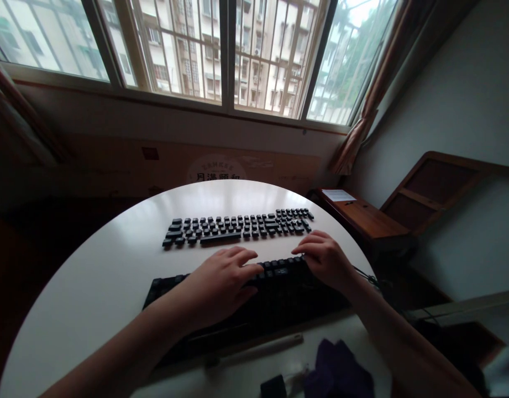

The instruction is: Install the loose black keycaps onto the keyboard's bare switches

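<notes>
A black keyboard lies near me on the round white table, with a row of keycaps along its far edge and a dark, hard-to-read body. My left hand is over its middle, fingers loosely bent and apart, fingertips by the far row. At the right part of that row, my right hand bends its fingers inward with the tips close together; anything between them is too small or hidden to name. Beyond both hands, loose black keycaps are set out in rows like a keyboard, the long space bar among them.
Nearer me are a pale stick-shaped tool, a purple cloth and a small black object. A cable runs off at the right. The table's curved edge faces a barred window; a wooden chair stands right, with paper on it.
</notes>
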Tool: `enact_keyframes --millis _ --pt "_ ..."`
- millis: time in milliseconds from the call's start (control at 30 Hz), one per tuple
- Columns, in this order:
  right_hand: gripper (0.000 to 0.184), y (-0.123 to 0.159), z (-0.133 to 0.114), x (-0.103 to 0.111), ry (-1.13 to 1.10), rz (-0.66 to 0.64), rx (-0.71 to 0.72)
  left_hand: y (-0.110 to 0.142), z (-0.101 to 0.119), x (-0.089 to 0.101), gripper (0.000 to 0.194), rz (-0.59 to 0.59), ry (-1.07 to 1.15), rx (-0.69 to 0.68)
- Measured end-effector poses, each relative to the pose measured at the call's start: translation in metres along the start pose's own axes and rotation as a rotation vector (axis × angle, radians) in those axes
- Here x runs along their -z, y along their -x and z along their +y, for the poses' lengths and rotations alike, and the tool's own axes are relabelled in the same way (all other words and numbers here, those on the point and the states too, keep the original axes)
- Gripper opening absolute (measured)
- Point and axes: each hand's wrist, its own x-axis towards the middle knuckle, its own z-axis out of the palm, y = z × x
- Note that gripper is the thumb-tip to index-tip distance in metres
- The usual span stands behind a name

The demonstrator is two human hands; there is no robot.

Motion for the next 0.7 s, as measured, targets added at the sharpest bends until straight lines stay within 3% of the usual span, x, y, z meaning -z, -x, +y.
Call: enact_keyframes --millis 133,300,500,700 --pt "0.035 -0.001 0.008 0.004 -0.027 0.039 -0.027 -0.004 0.022 -0.025 0.054 -0.022 -0.035 0.041" --pt "0.032 -0.001 0.006 0.001 -0.037 0.018 -0.036 -0.011 0.031 -0.047 0.058 -0.077 -0.032 0.077" --pt "0.032 0.0 0.014 -0.004 -0.068 0.11 -0.092 -0.013 0.031 -0.048 0.06 -0.126 0.008 0.119" --pt "0.028 -0.005 0.023 -0.001 -0.027 0.234 -0.145 -0.02 0.035 -0.035 0.055 -0.171 -0.011 0.148"
